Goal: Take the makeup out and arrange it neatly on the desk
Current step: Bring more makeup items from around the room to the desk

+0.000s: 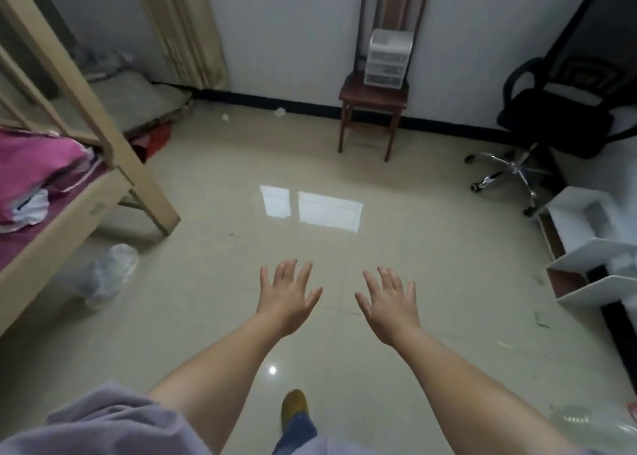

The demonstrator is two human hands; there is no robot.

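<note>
My left hand (287, 294) and my right hand (389, 303) are stretched out in front of me above the tiled floor, fingers spread and straight, holding nothing. Far ahead, a small white plastic drawer box (387, 58) stands on the seat of a dark wooden chair (374, 99) against the back wall. What the drawers hold cannot be made out. No makeup item is visible, and no desk top is plainly in view.
A wooden bunk bed frame (103, 134) with pink bedding (38, 165) fills the left side. A black office chair (558, 109) stands at the right, with white shelf units (593, 244) below it. A plastic bag (107, 272) lies on the floor by the bed.
</note>
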